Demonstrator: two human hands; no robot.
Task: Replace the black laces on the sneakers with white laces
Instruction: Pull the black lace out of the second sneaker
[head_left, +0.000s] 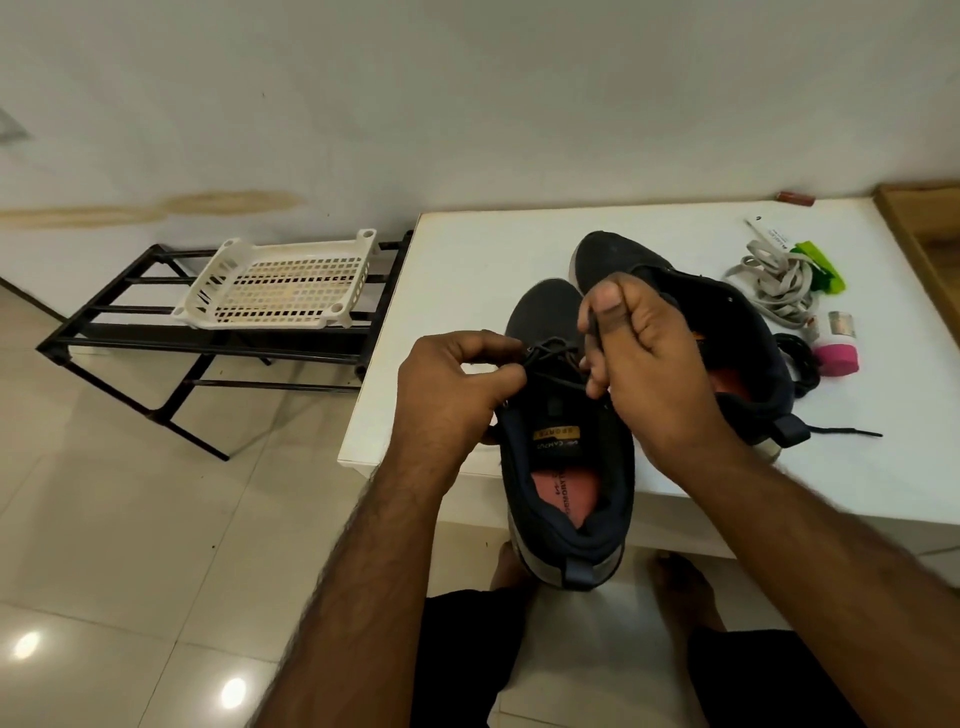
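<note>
- Head camera is showing a near dark sneaker (563, 447) sitting on the front edge of a white table (467, 270), heel overhanging toward the person.
- Left hand (457, 384) is pinching the black lace (550, 358) at the left eyelets.
- Right hand (649, 353) is gripping another stretch of that lace between thumb and fingers, lifting it above the tongue.
- Second dark sneaker (727, 317) is lying behind, partly hidden by the right hand.
- White laces (774, 283) are lying bundled at the table's right, near a pink container (836, 356).
- White plastic basket (280, 283) is resting on a black rack (135, 338) beside the table.
</note>
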